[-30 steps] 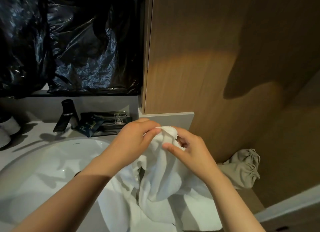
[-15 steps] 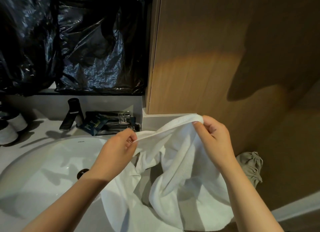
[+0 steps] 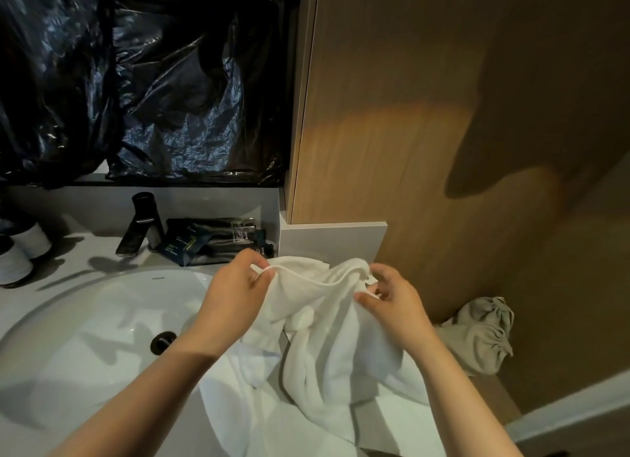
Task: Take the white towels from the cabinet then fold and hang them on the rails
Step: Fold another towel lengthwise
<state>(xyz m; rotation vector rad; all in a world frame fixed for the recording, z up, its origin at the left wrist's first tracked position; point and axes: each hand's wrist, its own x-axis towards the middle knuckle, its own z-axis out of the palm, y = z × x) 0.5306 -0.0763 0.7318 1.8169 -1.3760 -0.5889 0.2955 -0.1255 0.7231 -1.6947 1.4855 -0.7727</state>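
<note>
- Head view, lower centre of the frame: a person's bare forearms reach in from the bottom edge, both hands raised over a bathroom counter (image 3: 81, 252) with a white towel (image 3: 324, 347) between them.
- The left hand (image 3: 235, 296) pinches the towel's hemmed edge between thumb and curled fingers, knuckles toward the camera.
- The right hand (image 3: 392, 299), just right of centre, has its fingers curled, with thumb and fingertips nipping a bunched fold of the same edge.
- The hem runs in a slack arc from one hand to the other. The rest of the towel hangs crumpled below them, draping over the right rim of the white sink basin (image 3: 85, 361) and off the bottom of the frame.
- Left of centre, a dark faucet (image 3: 139, 224) stands behind the basin, whose black drain (image 3: 163, 342) shows near the left wrist.
- Dark toiletry packets (image 3: 211, 241) lie just right of the faucet, against a grey ledge (image 3: 334, 241).
- At the far left edge sit two white cup-like containers (image 3: 20, 255).
- Crinkled black plastic sheeting (image 3: 153, 81) fills the upper left.
- A wood-grain panel (image 3: 392, 115) takes the upper right.
- A beige drawstring bag (image 3: 480, 333) lies at the panel's foot, lower right, near the towel but apart from it.
</note>
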